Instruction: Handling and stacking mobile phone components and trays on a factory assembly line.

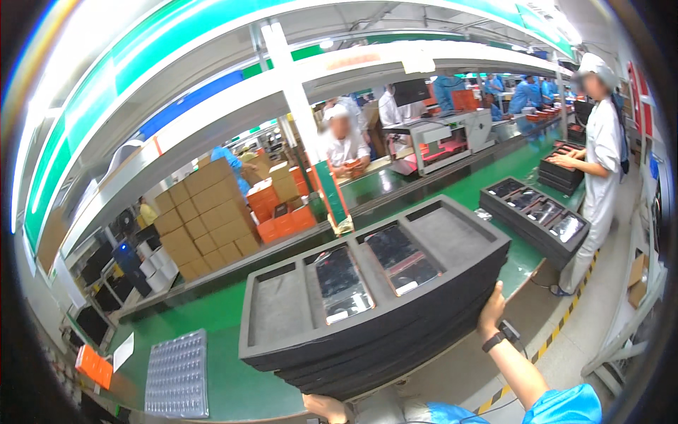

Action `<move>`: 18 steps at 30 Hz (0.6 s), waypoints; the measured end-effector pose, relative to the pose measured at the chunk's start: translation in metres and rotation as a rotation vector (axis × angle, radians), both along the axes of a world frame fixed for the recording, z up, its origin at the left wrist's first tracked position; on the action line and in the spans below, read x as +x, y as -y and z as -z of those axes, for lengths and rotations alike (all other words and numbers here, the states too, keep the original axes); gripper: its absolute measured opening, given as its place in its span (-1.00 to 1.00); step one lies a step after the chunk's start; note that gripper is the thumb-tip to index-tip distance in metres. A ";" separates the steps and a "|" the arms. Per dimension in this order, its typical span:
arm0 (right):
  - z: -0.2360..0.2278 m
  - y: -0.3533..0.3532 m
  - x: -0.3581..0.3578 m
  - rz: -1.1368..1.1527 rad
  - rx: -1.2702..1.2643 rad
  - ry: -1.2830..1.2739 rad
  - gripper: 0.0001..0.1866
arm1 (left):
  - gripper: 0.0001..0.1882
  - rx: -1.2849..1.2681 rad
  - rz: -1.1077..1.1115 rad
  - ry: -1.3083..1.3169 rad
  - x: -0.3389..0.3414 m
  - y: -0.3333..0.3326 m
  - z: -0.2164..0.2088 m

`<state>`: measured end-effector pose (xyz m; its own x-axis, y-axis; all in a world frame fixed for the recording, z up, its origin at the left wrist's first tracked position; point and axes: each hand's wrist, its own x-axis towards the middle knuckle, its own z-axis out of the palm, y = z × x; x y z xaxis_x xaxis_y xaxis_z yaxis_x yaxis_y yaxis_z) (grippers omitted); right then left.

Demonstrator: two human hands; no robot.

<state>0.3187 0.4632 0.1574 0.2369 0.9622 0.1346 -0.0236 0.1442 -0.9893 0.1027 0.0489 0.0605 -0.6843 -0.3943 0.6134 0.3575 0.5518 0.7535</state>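
A tall stack of black foam trays (pixel 374 346) sits at the green bench's front edge, tilted in view. In the top tray, two middle compartments hold dark glossy smartphones, a left one (pixel 342 283) and a right one (pixel 401 258); the outer two compartments are bare. My right hand (pixel 492 311), with a dark wristband, grips the stack's right end, thumb up along its side. At the near lower left corner my left hand (pixel 325 408) holds the stack from below; its fingers are mostly hidden under the foam.
A clear plastic blister tray (pixel 176 374) lies on the green bench (pixel 233 392) at left. Another foam tray stack with phones (pixel 534 215) stands at right, near a co-worker in white (pixel 604 148) handling trays. Cartons (pixel 205 212) rise beyond the bench; a post (pixel 328 187) stands behind the stack.
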 end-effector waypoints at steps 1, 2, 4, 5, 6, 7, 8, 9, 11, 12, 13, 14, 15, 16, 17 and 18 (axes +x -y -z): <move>-0.002 0.000 0.000 0.019 -0.008 0.043 -0.18 | -0.76 -0.001 -0.007 -0.003 -0.008 0.001 0.017; -0.005 0.003 -0.002 0.028 -0.023 0.089 -0.17 | -0.76 -0.002 0.033 0.022 -0.008 -0.002 0.013; -0.004 -0.004 -0.009 0.048 -0.032 0.245 -0.17 | -0.77 -0.019 0.087 0.062 -0.007 -0.008 0.006; -0.006 -0.006 -0.012 0.064 -0.036 0.261 -0.18 | -0.77 -0.034 0.106 0.077 -0.006 -0.008 0.010; -0.009 -0.007 -0.015 0.079 -0.038 0.274 -0.19 | -0.78 -0.043 0.121 0.086 -0.008 -0.011 0.005; -0.010 -0.011 -0.017 0.088 -0.041 0.268 -0.19 | -0.78 -0.056 0.133 0.091 -0.011 -0.011 0.007; -0.010 -0.015 -0.018 0.060 -0.032 0.262 -0.20 | -0.78 -0.078 0.143 0.097 -0.014 -0.012 0.010; -0.010 -0.019 -0.019 0.032 -0.023 0.258 -0.21 | -0.79 -0.094 0.148 0.109 -0.017 -0.014 0.011; -0.009 -0.020 -0.022 0.006 -0.028 0.253 -0.21 | -0.80 -0.132 0.163 0.133 -0.024 -0.007 0.017; -0.010 -0.023 -0.021 -0.014 -0.023 0.250 -0.21 | -0.80 -0.149 0.174 0.145 -0.026 -0.006 0.022; -0.007 -0.024 -0.021 -0.019 -0.025 0.253 -0.21 | -0.80 -0.168 0.184 0.156 -0.029 -0.003 0.024; -0.003 -0.028 -0.023 -0.005 -0.036 0.260 -0.22 | -0.81 -0.184 0.195 0.168 -0.031 -0.002 0.030; 0.001 -0.031 -0.023 0.007 -0.047 0.269 -0.22 | -0.81 -0.202 0.214 0.185 -0.031 0.003 0.034; 0.003 -0.035 -0.028 -0.002 -0.042 0.275 -0.22 | -0.82 -0.238 0.225 0.194 -0.040 0.011 0.052; 0.005 -0.038 -0.036 0.023 -0.064 0.256 -0.23 | -0.82 -0.267 0.249 0.218 -0.051 0.020 0.067; 0.001 -0.039 -0.048 0.031 -0.081 0.235 -0.23 | -0.82 -0.292 0.297 0.260 -0.076 0.045 0.100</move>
<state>0.2706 0.5019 0.1560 0.2377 0.9648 0.1126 0.2120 0.0616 -0.9753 0.0268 0.0036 -0.0392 -0.8862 0.0046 0.4633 0.3524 0.6560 0.6674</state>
